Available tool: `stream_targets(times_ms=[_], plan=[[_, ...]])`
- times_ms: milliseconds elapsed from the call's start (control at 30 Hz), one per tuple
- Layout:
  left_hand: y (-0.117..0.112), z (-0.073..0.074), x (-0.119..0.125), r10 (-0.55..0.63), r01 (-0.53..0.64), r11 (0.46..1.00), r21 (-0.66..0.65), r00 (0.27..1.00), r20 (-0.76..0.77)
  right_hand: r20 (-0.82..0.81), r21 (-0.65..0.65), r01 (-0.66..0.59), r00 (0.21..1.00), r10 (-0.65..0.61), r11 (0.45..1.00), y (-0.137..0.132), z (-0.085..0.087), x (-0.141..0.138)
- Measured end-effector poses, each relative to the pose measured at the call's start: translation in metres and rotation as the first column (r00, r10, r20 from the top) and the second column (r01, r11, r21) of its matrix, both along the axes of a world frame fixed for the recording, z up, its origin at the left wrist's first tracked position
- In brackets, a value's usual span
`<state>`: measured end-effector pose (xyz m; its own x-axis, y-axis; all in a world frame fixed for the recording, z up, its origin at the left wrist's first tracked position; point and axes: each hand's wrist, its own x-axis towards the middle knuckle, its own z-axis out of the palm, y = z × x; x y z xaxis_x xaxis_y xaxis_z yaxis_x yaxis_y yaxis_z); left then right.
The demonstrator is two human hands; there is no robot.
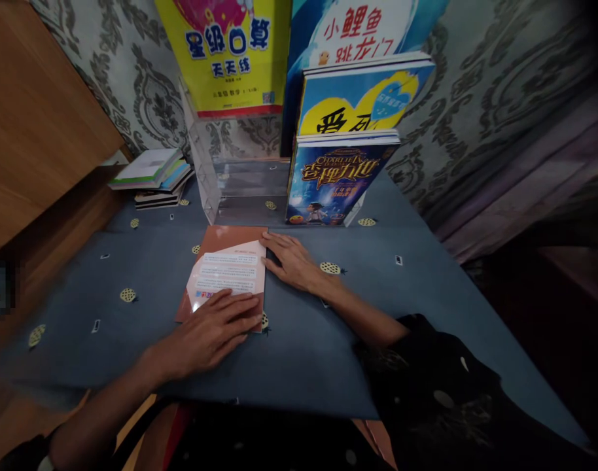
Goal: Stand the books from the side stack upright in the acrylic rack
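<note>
A thin orange-brown book (225, 265) with a pale printed panel lies flat on the table in front of me, its text upside down from my side. My left hand (215, 330) rests on the book's near edge, fingers stretched out over the cover. At the far right corner, my right hand (290, 261) touches the book's right side with its fingertips, palm down and fingers extended. Neither hand grips anything. Behind the book stands a clear display rack (245, 209), with a dark blue book (335, 180) upright in its front right part.
Blue-and-yellow books (362, 98) and a large blue book (358, 26) rise behind the front one. A yellow workbook (230, 59) stands at the rack's back left. Several books are stacked (154, 173) at the left. A blue patterned cloth (392, 314) covers the table.
</note>
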<state>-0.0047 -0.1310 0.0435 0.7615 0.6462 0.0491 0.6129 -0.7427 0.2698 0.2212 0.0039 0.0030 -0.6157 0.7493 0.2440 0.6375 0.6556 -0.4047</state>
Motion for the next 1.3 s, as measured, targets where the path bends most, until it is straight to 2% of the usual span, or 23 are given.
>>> stream_targets(times_ms=[200, 533, 633, 733, 867, 1000, 1133, 1300], plan=[[-0.012, 0.002, 0.000, -0.007, 0.007, 1.000, -0.003, 1.000, 0.003, 0.035, 0.031, 0.002, 0.999, -0.003, 1.000, 0.000, -0.002, 0.001], [-0.005, 0.012, 0.004, 0.017, -0.017, 1.000, -0.014, 0.999, -0.027, 0.160, 0.069, -0.017, 0.987, 0.006, 0.997, -0.014, 0.002, 0.001], [0.010, 0.005, 0.003, 0.057, -0.057, 0.998, 0.021, 0.998, -0.023, 0.145, 0.075, -0.028, 0.989, 0.017, 0.997, -0.018, 0.000, 0.002], [0.037, -0.010, -0.001, 0.139, -0.136, 0.984, 0.116, 0.990, -0.016, 0.140, 0.057, -0.032, 0.990, 0.024, 0.998, -0.019, -0.001, 0.004], [0.085, -0.028, -0.010, 0.281, -0.274, 0.929, 0.249, 0.960, 0.010, 0.117, 0.017, -0.033, 0.993, 0.031, 0.999, -0.018, 0.001, 0.004], [0.122, -0.034, -0.027, 0.406, -0.398, 0.865, 0.306, 0.913, 0.038, 0.104, -0.015, -0.035, 0.994, 0.036, 0.999, -0.018, 0.002, 0.005], [0.133, -0.037, -0.050, 0.448, -0.467, 0.836, 0.288, 0.884, 0.131, 0.099, -0.034, -0.035, 0.994, 0.038, 0.999, -0.017, 0.003, 0.006], [0.136, -0.039, -0.071, 0.423, -0.465, 0.866, 0.185, 0.877, 0.230, 0.129, -0.037, -0.036, 0.991, 0.040, 0.999, -0.016, 0.006, 0.006]])
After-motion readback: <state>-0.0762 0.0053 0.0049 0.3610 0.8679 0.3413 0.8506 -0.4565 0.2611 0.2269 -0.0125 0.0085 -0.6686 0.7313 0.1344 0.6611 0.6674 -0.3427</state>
